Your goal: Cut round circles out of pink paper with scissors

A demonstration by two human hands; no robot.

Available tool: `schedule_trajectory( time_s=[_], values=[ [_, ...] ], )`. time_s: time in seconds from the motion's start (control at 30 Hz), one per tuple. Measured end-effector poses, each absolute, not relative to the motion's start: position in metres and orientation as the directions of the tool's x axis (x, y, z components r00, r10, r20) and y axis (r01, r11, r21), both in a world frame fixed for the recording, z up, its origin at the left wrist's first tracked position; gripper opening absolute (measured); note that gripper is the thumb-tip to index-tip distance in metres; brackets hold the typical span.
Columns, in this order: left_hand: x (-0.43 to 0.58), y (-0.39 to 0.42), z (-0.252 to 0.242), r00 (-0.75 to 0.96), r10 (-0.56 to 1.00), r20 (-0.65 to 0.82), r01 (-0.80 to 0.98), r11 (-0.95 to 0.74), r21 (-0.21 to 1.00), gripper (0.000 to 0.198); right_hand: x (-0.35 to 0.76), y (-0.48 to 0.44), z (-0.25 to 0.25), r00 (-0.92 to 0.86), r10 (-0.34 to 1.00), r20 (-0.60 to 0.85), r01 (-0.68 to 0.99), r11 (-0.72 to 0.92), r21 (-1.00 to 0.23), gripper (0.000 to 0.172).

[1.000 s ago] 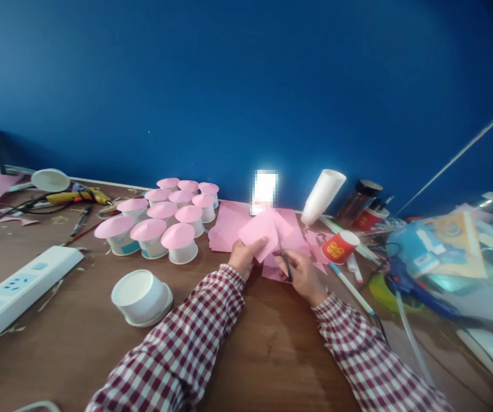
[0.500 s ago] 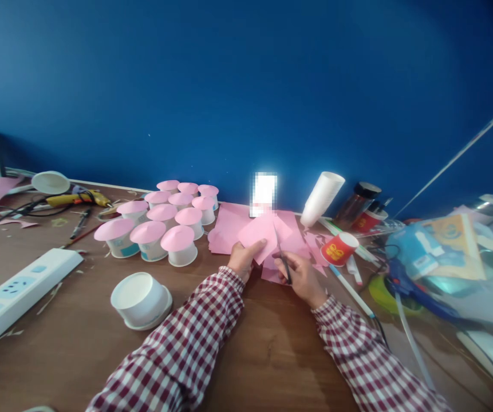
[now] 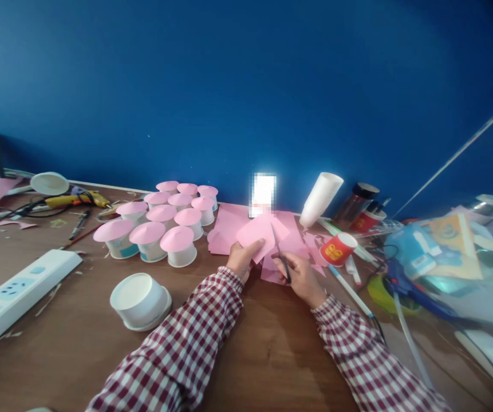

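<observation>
My left hand pinches a piece of pink paper at its lower left edge and holds it up off the table. My right hand grips a pair of scissors, whose blades run up into the right edge of that piece. Beneath both hands lies a loose pile of pink sheets on the brown table. Both sleeves are red-and-white check.
Several white cups capped with pink paper cones stand to the left. An upturned white cup sits nearer. A white power strip lies far left. A stack of white cups, a red cup, a blue glue gun and clutter fill the right.
The hands, paper and scissors stay almost in place. The view has shifted slightly.
</observation>
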State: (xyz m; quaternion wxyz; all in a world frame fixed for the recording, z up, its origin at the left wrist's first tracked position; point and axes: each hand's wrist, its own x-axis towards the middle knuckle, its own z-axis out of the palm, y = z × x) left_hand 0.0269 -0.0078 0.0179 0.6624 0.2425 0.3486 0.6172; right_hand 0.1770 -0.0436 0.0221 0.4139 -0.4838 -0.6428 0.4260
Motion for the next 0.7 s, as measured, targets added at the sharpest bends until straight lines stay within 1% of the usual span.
schedule_trajectory(
  time_s=[0.17,0.27,0.37,0.53,0.7],
  values=[
    [0.0261,-0.0092,0.0191,-0.002,0.986,-0.166,-0.632,0.128,0.765,0.038,0.1790,-0.0419,0.0201,-0.189,0.980,0.069,0.258,0.117,-0.959,0.037],
    [0.0264,-0.0089,0.0180,0.003,0.988,-0.151,-0.584,0.124,0.802,0.038,0.1794,-0.0418,0.0222,-0.177,0.983,0.043,0.245,0.086,-0.966,0.038],
    [0.0266,-0.0095,0.0177,0.016,0.988,-0.154,-0.530,0.139,0.836,0.039,0.1798,-0.0418,0.0244,-0.172,0.984,0.046,0.236,0.087,-0.968,0.038],
    [0.0256,-0.0116,0.0200,0.086,0.989,-0.120,-0.480,0.146,0.865,0.037,0.1811,-0.0404,0.0230,-0.154,0.987,0.057,0.211,0.089,-0.973,0.032],
    [0.0247,-0.0124,0.0205,0.158,0.983,-0.090,-0.491,0.157,0.857,0.042,0.1823,-0.0386,0.0208,-0.120,0.990,0.080,0.202,0.103,-0.974,0.034]
  ],
)
